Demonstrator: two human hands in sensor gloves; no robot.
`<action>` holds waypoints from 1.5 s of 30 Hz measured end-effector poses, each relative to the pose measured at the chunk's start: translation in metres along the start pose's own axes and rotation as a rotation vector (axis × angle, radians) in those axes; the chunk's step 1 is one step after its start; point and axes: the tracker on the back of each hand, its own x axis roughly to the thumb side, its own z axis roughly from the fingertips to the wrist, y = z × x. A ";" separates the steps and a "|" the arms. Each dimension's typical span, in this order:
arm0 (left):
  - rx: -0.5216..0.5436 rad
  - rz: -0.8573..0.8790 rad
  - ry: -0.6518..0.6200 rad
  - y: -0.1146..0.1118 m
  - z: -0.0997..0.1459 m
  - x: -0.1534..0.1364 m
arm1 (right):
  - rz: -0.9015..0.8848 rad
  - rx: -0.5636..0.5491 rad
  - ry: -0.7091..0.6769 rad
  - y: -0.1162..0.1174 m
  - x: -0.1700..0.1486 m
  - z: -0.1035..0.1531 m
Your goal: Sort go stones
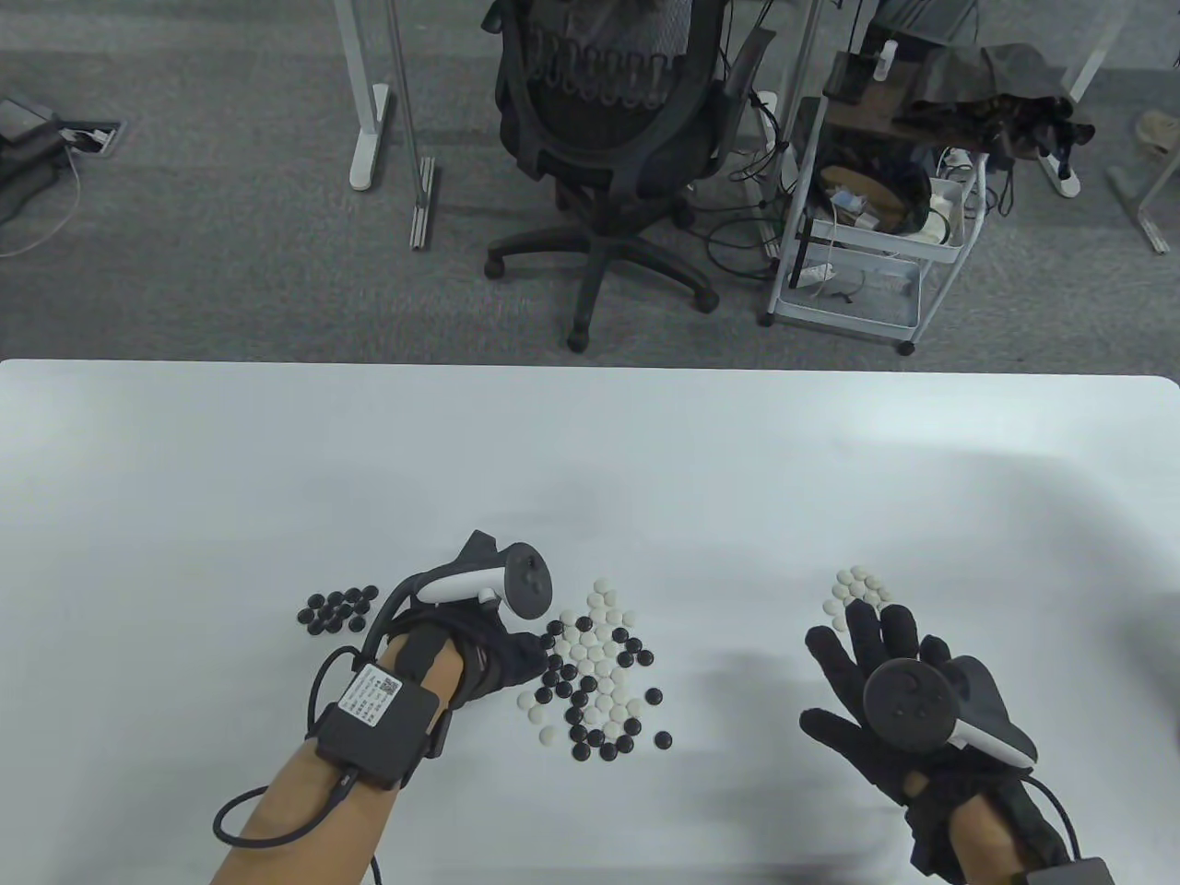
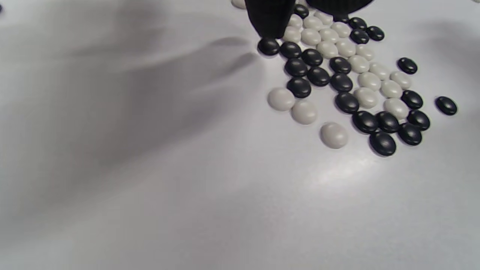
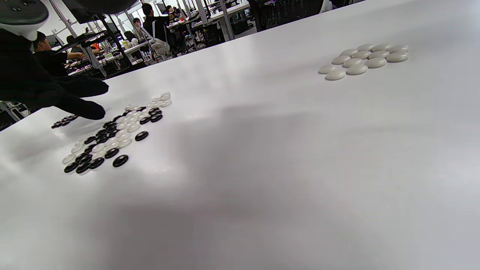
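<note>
The left hand is reaching into the mixed stones near the surface's front edge, a fingertip touching a black stone; its grip is unclear. The right hand is hovering, fingers spread, beside the white pile.

Left hand in its black sensor glove is reaching right with the fingers bent down, one fingertip low at the table. Right hand in the same kind of black glove has its fingers spread out straight, pointing away from the person, gripping nothing.
</note>
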 end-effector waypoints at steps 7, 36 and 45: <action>-0.005 -0.039 0.037 -0.010 -0.006 -0.007 | -0.003 -0.003 -0.002 -0.001 0.000 0.001; 0.121 0.250 0.421 0.004 0.035 -0.121 | 0.003 0.011 0.004 0.000 0.001 0.000; 0.079 0.005 0.135 0.008 0.026 -0.033 | 0.006 0.014 0.008 0.000 0.003 -0.001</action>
